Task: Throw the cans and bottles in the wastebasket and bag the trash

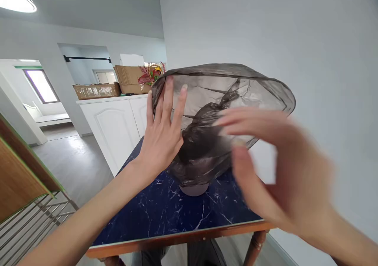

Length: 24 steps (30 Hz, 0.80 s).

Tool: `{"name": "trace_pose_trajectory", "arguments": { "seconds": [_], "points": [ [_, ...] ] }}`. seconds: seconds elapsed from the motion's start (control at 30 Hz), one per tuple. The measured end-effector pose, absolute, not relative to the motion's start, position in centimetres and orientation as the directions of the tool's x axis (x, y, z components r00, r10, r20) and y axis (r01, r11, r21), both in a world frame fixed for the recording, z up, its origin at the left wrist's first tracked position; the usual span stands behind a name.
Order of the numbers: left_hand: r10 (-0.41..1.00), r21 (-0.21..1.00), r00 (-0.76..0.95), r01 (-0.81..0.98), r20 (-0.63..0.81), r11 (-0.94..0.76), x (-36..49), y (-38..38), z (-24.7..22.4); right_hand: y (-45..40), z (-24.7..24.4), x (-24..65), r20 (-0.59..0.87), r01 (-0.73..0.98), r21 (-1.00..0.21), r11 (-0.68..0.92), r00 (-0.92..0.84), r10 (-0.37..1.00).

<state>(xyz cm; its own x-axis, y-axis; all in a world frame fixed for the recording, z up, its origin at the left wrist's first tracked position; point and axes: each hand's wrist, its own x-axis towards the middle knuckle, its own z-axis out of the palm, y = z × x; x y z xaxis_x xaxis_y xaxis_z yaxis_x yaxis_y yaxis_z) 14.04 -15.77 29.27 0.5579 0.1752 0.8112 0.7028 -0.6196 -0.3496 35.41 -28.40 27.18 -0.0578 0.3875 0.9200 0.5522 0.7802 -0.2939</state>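
A thin, see-through dark plastic bag (203, 120) spreads wide at its mouth, with a stretched rim at the top. Its lower part hangs around a container, and only the pale round base (194, 189) of that container shows on the table. At the bag's left rim, my left hand (163, 130) lies against the plastic with fingers stretched and spread. My right hand (283, 159) is blurred by motion in front of the bag's right side, thumb and fingers apart with nothing seen between them. The bag's dark folds hide most of the container.
Under the bag stands a table (141, 211) with a dark blue marbled top and wooden edge. A white wall (325, 80) rises on the right. Behind, a white cabinet (115, 120) carries cardboard boxes (130, 77) and a flower basket (154, 72). A metal rack (38, 214) stands at left.
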Motion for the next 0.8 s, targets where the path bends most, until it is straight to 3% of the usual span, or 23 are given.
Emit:
{"name": "trace_pose_trajectory", "arguments": {
  "seconds": [0.03, 0.1, 0.23, 0.37, 0.57, 0.7, 0.8],
  "points": [
    [0.162, -0.362, 0.573, 0.686, 0.803, -0.631, 14.1, -15.7, 29.5, -27.1, 27.3, 34.6, 0.901, 0.605, -0.162, 0.780, -0.232, 0.368],
    [0.153, -0.374, 0.589, 0.670, 0.793, -0.641, 14.0, -15.2, 30.0, -23.6, 27.6, 33.7, 0.800, 0.698, -0.071, 0.713, -0.387, 0.459],
    [0.140, -0.336, 0.547, 0.675, 0.825, -0.657, 13.3, -15.0, 31.1, -17.5, 28.0, 33.6, 0.540, 0.903, 0.028, 0.428, -0.374, 0.754],
    [0.157, -0.253, 0.477, 0.685, 0.865, -0.684, 13.4, -17.0, 32.4, -14.8, 28.1, 34.1, 0.352, 0.940, 0.101, 0.326, -0.340, 0.872],
    [0.118, -0.326, 0.535, 0.658, 0.837, -0.679, 14.1, -19.3, 33.0, -13.1, 29.7, 34.2, 0.043, 0.894, 0.021, 0.448, -0.448, 0.893],
    [0.160, -0.312, 0.563, 0.647, 0.811, -0.695, 13.3, -18.2, 32.1, -12.4, 30.5, 33.8, 0.130, 0.847, -0.048, 0.529, -0.520, 0.844],
    [0.219, -0.261, 0.562, 0.649, 0.798, -0.715, 12.5, -16.5, 31.0, -10.4, 30.1, 32.8, 0.062, 0.851, -0.104, 0.514, -0.511, 0.858]
  ]
}}
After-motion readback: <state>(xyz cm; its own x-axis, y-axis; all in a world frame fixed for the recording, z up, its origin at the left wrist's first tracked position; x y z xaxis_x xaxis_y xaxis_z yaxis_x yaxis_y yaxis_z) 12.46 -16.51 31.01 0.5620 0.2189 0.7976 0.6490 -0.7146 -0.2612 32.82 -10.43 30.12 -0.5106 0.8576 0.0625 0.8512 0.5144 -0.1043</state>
